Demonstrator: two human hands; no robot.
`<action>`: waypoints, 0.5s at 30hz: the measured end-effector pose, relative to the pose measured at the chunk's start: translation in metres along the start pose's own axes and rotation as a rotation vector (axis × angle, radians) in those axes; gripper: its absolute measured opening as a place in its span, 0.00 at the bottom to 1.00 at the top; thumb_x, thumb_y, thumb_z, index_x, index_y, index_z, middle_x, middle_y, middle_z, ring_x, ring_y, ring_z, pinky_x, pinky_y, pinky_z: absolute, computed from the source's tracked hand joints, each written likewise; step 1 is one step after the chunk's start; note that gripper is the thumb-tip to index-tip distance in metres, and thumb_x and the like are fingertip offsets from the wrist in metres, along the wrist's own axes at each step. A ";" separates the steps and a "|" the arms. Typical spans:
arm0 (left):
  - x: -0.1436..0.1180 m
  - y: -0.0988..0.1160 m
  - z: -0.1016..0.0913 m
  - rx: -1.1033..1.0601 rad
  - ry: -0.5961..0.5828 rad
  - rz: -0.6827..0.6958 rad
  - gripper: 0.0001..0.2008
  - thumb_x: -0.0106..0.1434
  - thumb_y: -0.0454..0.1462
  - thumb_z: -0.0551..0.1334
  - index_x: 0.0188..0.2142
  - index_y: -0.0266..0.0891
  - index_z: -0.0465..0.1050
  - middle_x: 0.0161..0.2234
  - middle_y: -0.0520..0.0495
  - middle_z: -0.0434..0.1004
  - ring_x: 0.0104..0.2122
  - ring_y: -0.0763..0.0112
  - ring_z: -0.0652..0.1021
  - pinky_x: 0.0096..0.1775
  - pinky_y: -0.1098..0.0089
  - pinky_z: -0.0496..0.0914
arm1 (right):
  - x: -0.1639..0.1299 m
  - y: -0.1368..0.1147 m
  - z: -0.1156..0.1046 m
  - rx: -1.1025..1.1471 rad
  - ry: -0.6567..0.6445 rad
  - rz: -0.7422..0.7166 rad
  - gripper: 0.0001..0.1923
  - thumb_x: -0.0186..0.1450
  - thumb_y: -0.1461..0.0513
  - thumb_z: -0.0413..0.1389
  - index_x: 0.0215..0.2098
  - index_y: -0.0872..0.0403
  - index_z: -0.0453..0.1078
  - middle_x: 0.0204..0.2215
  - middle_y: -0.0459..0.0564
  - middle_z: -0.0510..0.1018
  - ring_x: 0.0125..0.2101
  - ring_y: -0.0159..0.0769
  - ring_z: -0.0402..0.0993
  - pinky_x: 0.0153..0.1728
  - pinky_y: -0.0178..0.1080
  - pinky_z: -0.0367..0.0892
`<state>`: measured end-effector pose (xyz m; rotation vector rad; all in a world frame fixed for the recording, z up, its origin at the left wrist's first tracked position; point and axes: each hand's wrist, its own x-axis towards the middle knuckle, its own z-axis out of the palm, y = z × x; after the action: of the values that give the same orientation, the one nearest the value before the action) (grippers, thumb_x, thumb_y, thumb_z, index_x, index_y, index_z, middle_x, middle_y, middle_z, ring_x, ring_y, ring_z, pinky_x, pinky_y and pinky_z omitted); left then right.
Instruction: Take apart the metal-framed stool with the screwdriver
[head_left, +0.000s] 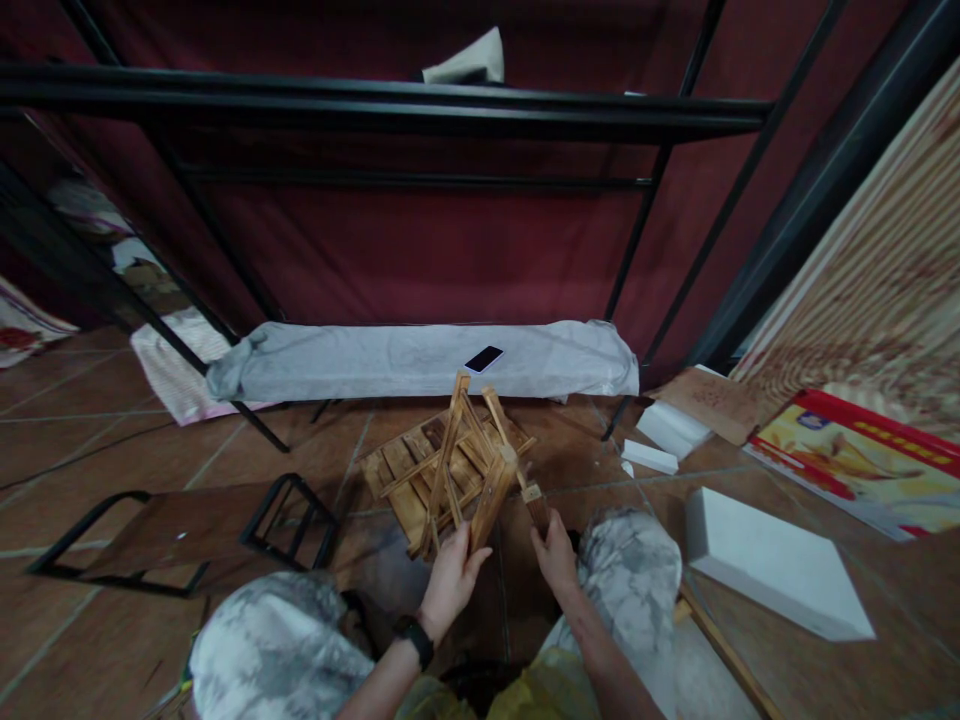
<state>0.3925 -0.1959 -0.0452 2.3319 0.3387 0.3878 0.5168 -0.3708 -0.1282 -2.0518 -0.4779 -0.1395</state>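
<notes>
Both hands grip a wooden slatted frame (450,465) over the floor: left hand (452,572) clasps one leg, right hand (556,553) another; fingertips hidden behind wood

Phone (484,358) on wrapped bundle (390,362) behind wooden frame (450,470); foam block (772,565) right
</notes>
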 end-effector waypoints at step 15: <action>0.099 0.134 -0.090 0.574 -0.368 0.436 0.09 0.63 0.34 0.51 0.44 0.40 0.58 0.42 0.42 0.70 0.43 0.64 0.72 0.46 0.64 0.65 | 0.038 0.008 -0.015 0.294 0.134 0.115 0.23 0.59 0.52 0.53 0.48 0.58 0.66 0.41 0.57 0.77 0.41 0.43 0.73 0.42 0.43 0.68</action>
<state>0.4672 -0.1971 0.1288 2.9749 -0.2852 0.0527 0.5562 -0.3766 -0.1160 -1.7638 -0.2787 -0.1283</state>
